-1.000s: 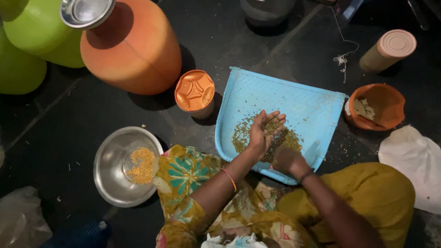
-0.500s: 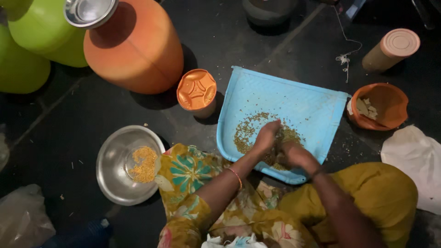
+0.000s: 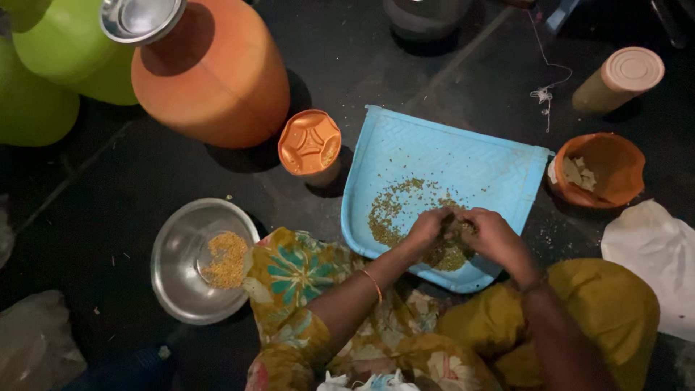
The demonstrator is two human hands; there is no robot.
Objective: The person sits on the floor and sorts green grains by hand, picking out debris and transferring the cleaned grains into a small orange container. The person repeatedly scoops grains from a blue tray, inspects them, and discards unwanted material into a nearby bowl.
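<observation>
Dark tiled floor (image 3: 108, 188) is observed beneath a light blue winnowing tray (image 3: 463, 156). Greenish-yellow grain (image 3: 405, 210) is heaped on the tray's near half. Left hand (image 3: 428, 226) and right hand (image 3: 491, 233) are pressed together over it, fingers curled around a clump of grain. A steel bowl (image 3: 174, 253) of yellow lentils is noted nearby.
</observation>
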